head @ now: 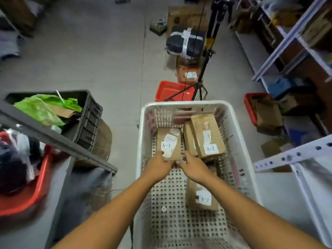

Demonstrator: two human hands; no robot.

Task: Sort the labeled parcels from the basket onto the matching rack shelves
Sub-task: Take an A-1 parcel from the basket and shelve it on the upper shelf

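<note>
A white perforated basket (143, 141) stands on the floor below me. Inside it lies a flat cardboard parcel labelled A-1 (168, 141). My left hand (159, 167) grips its near left corner, thumb on top by the label. My right hand (193, 167) holds its near right corner. A taller parcel labelled A-2 (208, 135) leans at the far right of the basket, with another brown box (188, 139) beside it. A second A-2 parcel (203, 198) lies at the near right, partly under my right forearm.
A white metal rack (291, 157) stands at the right, and more shelving (287, 40) runs along the far right wall. A grey rack edge (53, 137) and a black crate (86, 119) are at the left. Red bins (172, 90) and a tripod (203, 69) stand beyond the basket.
</note>
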